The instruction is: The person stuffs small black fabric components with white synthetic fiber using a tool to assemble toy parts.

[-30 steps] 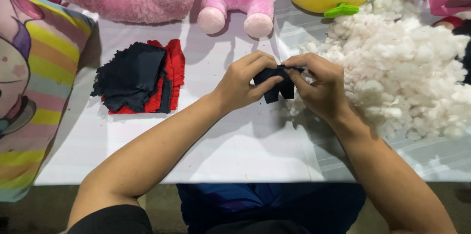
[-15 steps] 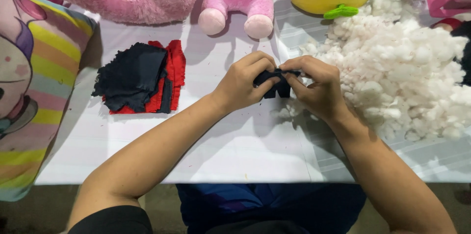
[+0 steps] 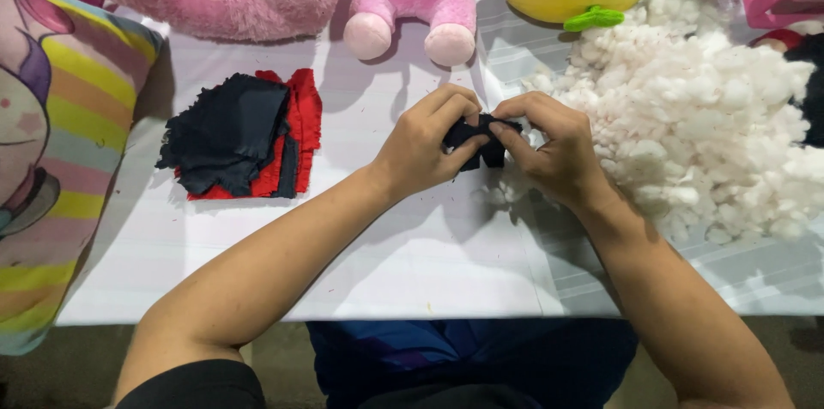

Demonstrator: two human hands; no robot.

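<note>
Both my hands, left hand [image 3: 421, 147] and right hand [image 3: 554, 151], pinch a dark fabric piece [image 3: 477, 139] right beside the stuffing pile [image 3: 712, 126]; bare table [image 3: 412, 263] in front.

Both forearms angle inward, left hand [image 3: 425, 147] and right hand [image 3: 554, 151] meeting, fingers [image 3: 463, 104] curled and pinched together.

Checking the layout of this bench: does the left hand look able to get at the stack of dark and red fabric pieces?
Probably yes. The left hand shares a small dark fabric piece with the right hand, but only bare table lies between it and the fabric stack.
</note>
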